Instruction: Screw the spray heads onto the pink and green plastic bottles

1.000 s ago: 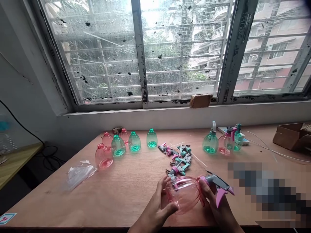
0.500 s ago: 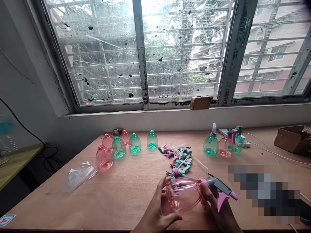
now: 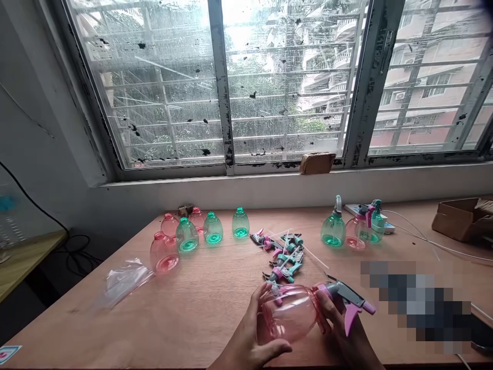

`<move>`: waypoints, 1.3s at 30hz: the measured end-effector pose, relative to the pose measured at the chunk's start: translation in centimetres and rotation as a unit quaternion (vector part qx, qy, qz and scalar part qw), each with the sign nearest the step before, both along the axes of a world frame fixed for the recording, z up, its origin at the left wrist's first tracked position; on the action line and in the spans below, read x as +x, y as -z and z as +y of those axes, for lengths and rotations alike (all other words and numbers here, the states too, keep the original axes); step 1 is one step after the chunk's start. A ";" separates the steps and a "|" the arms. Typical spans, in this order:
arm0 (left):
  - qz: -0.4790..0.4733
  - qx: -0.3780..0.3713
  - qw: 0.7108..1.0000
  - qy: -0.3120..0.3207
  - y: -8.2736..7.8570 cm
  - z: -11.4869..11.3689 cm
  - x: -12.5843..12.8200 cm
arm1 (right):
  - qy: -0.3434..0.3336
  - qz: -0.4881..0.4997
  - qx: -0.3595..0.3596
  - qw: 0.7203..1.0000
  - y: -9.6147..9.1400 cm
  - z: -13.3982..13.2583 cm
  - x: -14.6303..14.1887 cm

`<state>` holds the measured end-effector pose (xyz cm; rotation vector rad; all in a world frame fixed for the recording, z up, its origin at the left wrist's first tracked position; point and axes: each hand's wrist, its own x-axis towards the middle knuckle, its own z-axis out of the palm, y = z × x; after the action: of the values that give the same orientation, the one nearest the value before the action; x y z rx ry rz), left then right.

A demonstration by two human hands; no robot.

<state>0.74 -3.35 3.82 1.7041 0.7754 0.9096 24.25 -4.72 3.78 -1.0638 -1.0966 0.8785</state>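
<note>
The bottle, see-through pink, lies on its side between your hands near the table's front edge; whether it touches the wood, you cannot tell from here. Your left hand cups the base in a broad curve, thumb spread. Your right hand grips round the neck, by the collar of the sprayer, whose pink trigger hangs down. How well the threads sit is hidden by your fingers.

As I judge it, a tilted collar could cross the threads and leak, and your loose left hold could let the smooth base spin or slip. A squeeze near the thin wall might dent it.

Just beyond lie loose sprayers in a tangled heap, their straws crossing; your left fingertips are close enough to snag one. The table is bare-looking reddish wood, with a plastic bag to the left. Farther back, open bottles stand left, fitted bottles right, and a carton at far right. Behind, a brown block sits on the sill below a wide, barred, peeling window.
</note>
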 end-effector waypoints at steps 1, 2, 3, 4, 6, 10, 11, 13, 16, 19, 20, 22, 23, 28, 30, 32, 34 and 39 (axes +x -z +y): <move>0.023 0.014 1.000 -0.010 0.2 0.0 0.0 | -0.015 0.002 -0.002 1.000 0.1 0.1 0.0; 0.046 0.026 0.998 -0.019 0.4 0.0 0.0 | -0.027 0.002 -0.005 1.000 0.2 0.1 0.1; 0.064 0.034 0.997 -0.024 0.5 0.0 0.0 | -0.031 0.000 -0.006 1.000 0.3 0.2 0.2; 0.072 0.035 0.997 -0.024 0.5 0.0 0.0 | -0.029 -0.004 -0.005 1.000 0.4 0.2 0.2; 0.055 0.018 0.998 -0.006 0.2 0.0 -0.2 | -0.025 -0.020 -0.003 0.999 0.6 0.3 0.3; 0.002 -0.053 0.999 0.002 -0.7 0.1 -0.5 | -0.037 -0.025 0.004 0.999 0.8 0.4 0.4; 0.009 -0.059 0.998 -0.009 -0.8 0.1 -0.6 | -0.041 -0.021 0.005 0.999 0.9 0.4 0.4; 0.035 -0.048 0.998 -0.026 -0.8 0.1 -0.5 | -0.043 -0.018 0.007 0.999 1.1 0.5 0.5; 0.055 -0.012 0.998 -0.015 -0.3 0.1 -0.3 | -0.018 -0.040 0.012 0.999 1.7 0.8 0.9; 0.089 0.017 0.996 -0.017 0.3 0.1 -0.1 | -0.004 -0.061 0.009 0.998 2.1 1.0 1.4; 0.096 0.023 0.995 -0.015 0.5 0.1 -0.1 | 0.000 -0.062 0.007 0.998 2.2 1.1 1.4; 0.068 0.020 0.997 0.001 0.5 0.2 -0.3 | 0.004 -0.060 0.007 0.998 2.2 1.1 1.5; 0.043 0.006 0.999 0.012 0.4 0.3 -0.4 | 0.006 -0.059 0.008 0.998 2.2 1.1 1.5; 0.010 -0.054 0.998 0.011 -0.8 0.3 -0.5 | 0.000 -0.073 0.011 0.997 2.0 0.9 1.3; 0.022 -0.042 0.999 0.017 -1.1 0.1 -0.4 | 0.002 -0.071 0.008 0.997 1.9 0.7 1.2; 0.033 -0.028 0.999 0.023 -1.1 0.0 -0.2 | 0.014 -0.068 0.007 0.998 1.9 0.6 1.1; 0.053 -0.014 0.998 0.016 -0.9 -0.1 -0.1 | 0.032 -0.075 0.009 0.997 2.3 0.6 1.1; 0.101 0.024 0.995 -0.011 -0.5 -0.2 -0.1 | 0.074 -0.094 0.031 0.992 3.4 0.9 1.5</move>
<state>0.63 -3.59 4.30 1.8536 0.9146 0.7844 25.72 -3.78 0.41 -1.1784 -1.1766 0.6313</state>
